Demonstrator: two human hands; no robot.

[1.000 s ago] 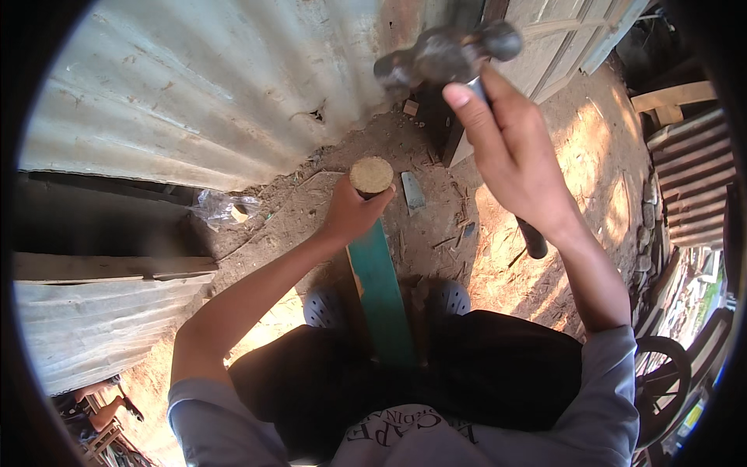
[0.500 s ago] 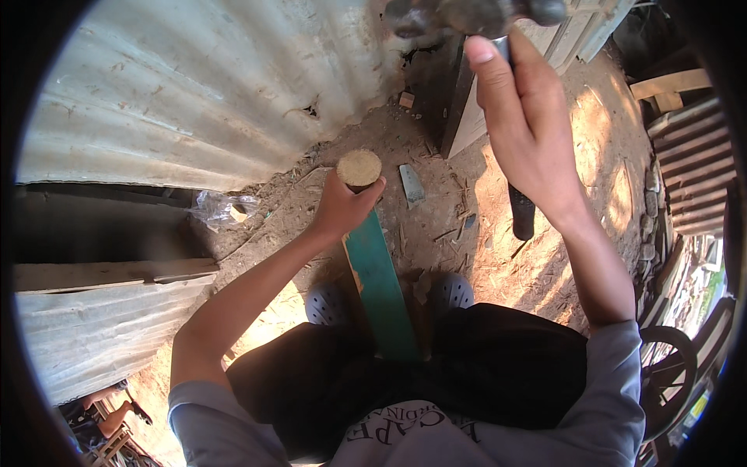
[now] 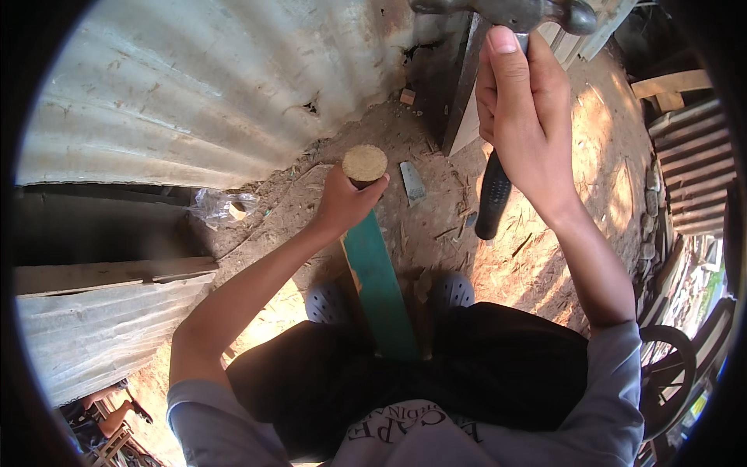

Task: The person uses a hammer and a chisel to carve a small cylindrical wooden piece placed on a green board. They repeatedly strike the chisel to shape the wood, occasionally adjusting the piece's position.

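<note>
Your left hand (image 3: 348, 201) grips a round-ended, probably wooden piece (image 3: 365, 164) at the far end of the green board (image 3: 380, 288); past a gap, your right hand (image 3: 525, 121) grips the ball-peen hammer (image 3: 537, 11). Corrugated sheeting (image 3: 194, 93) borders the dirt floor (image 3: 537, 261).

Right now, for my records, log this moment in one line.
left hand: holds round tan-topped piece; right hand: holds hammer; hammer: apart from piece

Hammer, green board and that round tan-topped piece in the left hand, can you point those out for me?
Hammer (image 3: 523, 11): head view, on the middle of its metal head.
Green board (image 3: 380, 284): head view, on its green upper face.
Round tan-topped piece (image 3: 365, 163): head view, on its round top.
</note>
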